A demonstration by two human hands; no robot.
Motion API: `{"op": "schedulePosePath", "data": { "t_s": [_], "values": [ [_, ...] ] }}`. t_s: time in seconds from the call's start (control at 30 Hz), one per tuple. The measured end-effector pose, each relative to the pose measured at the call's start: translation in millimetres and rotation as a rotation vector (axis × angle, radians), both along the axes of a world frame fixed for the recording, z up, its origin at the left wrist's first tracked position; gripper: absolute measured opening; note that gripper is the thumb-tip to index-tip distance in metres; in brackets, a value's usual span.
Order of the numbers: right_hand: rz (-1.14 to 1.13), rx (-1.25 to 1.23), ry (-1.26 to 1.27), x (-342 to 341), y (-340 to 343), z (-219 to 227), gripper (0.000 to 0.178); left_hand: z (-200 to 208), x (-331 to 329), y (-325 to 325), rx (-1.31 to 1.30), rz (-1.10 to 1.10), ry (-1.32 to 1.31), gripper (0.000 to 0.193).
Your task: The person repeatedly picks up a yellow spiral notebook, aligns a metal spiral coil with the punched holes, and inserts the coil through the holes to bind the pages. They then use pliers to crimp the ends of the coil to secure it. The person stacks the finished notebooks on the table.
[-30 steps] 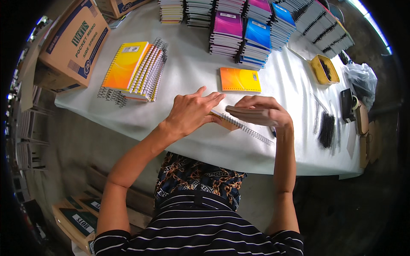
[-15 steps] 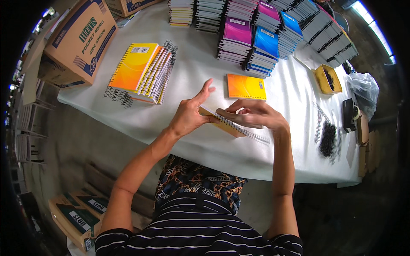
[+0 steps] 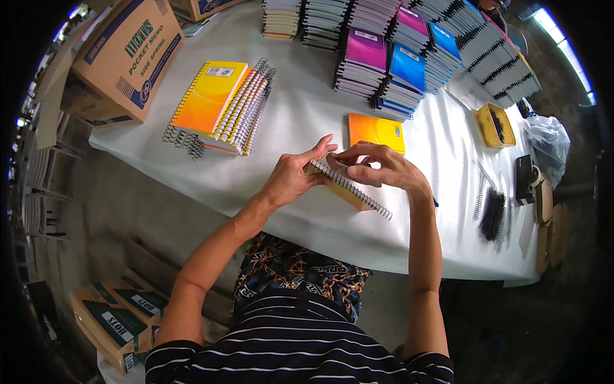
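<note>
My left hand [image 3: 289, 179] grips a small yellow-orange notebook [image 3: 345, 196] by its upper left end, thumb raised and fingers beneath. The notebook is held on its edge above the table. A metal spiral coil [image 3: 359, 192] runs along its upward edge, its free end sticking out past the lower right corner. My right hand [image 3: 390, 169] is curled over the coil near its upper end, fingers drawn together; their exact contact is partly hidden. Just beyond lies another yellow-orange notebook [image 3: 376, 132], flat. To the left is a stack of similar notebooks [image 3: 208, 96] with coils protruding.
Tall stacks of purple [image 3: 364, 50] and blue notebooks [image 3: 407, 67] stand at the back. On the right are a yellow tub [image 3: 487, 131], loose dark coils [image 3: 491, 214], a tape dispenser [image 3: 524, 179] and a plastic bag [image 3: 549, 144]. A cardboard box [image 3: 128, 64] occupies the far left.
Less of the coil sticks out past the notebook's lower right corner; it has shifted up along the edge. My right fingers have curled in more, and the view has moved slightly.
</note>
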State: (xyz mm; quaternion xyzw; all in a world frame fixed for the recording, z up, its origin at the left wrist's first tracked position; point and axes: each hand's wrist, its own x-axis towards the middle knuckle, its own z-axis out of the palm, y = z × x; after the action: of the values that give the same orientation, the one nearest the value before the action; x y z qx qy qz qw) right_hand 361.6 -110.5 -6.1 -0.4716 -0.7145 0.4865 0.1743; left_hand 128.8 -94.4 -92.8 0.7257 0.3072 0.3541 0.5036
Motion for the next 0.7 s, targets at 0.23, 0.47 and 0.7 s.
{"op": "schedulePosePath", "data": {
  "t_s": [0.23,0.47,0.7],
  "values": [
    [-0.315,0.205,-0.149,85.9,-31.8,1.6,0.065,5.0,-12.7,16.2,-0.228,-0.258,-0.026,0.049],
    [-0.685,0.631,-0.701,105.6,-79.4,-45.4,0.041,69.9,34.2,23.9,0.000,-0.150,-0.312,0.043],
    [-0.782,0.723,-0.944,83.0,-109.6,-104.6,0.040,0.0,70.1,8.3,0.695,-0.027,0.309,0.072]
  ]
}}
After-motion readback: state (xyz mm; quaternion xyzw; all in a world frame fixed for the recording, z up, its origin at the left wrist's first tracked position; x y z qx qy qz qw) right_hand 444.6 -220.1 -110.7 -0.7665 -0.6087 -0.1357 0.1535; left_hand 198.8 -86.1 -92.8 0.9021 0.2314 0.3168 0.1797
